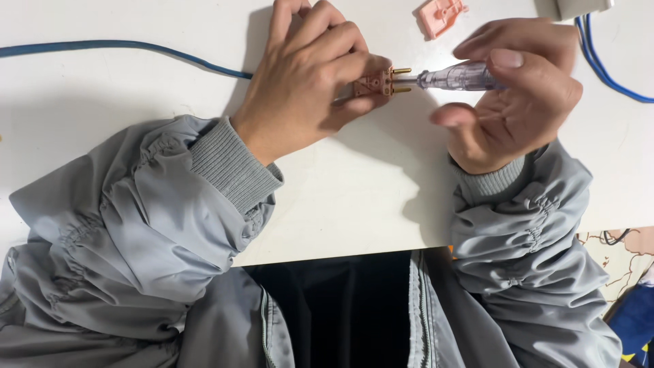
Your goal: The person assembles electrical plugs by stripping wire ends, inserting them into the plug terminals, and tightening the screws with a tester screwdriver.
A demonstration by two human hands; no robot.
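Observation:
My left hand (310, 75) grips a small pink plug (373, 83) with brass prongs pointing right, held just above the white table (354, 197). A blue cable (122, 48) runs from under that hand off to the left. My right hand (518, 88) holds a clear-handled screwdriver (458, 77) between thumb and fingers. Its metal tip meets the plug between the prongs. Both arms wear grey jacket sleeves.
A pink plug cover piece (441, 15) lies on the table at the top, between my hands. Another blue cable (603, 68) curves at the top right beside a white box (579, 7). The table's front edge runs near my lap.

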